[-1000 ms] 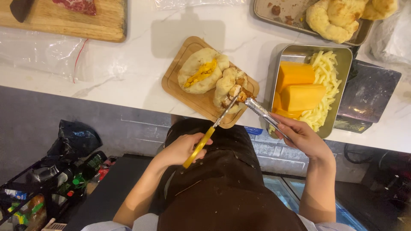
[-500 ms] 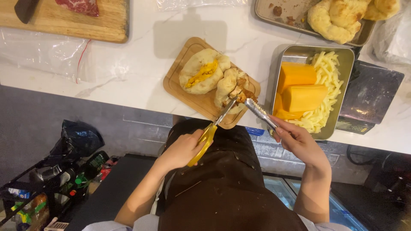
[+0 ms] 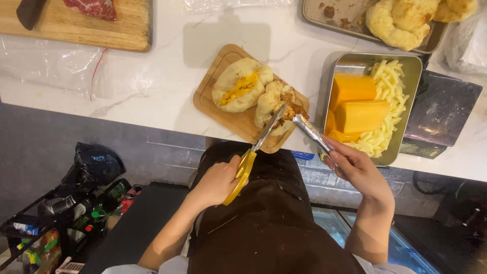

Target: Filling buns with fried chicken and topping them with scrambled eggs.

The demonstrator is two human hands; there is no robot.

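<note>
We stand at the near edge of the counter (image 3: 152, 86), and a small wooden board (image 3: 223, 109) lies on it straight ahead of us. Two stuffed buns (image 3: 253, 94) lie side by side on that board. To its right sits a metal tray (image 3: 350, 63) holding cheese blocks (image 3: 355, 104), with cheese strips (image 3: 390, 96) along its right side. Behind that tray, a second tray (image 3: 324, 15) carries baked rolls (image 3: 401, 20). A scale (image 3: 441, 116) sits right of the cheese tray. At the far left lies a large cutting board (image 3: 101, 28) with meat (image 3: 91, 7) on it, and a plastic bag (image 3: 56, 63) before it. Our left hand (image 3: 218, 180) holds scissors (image 3: 256, 152) reaching onto the small board from below; our right hand (image 3: 355, 170) holds tongs (image 3: 309, 132) meeting them at the right bun.
</note>
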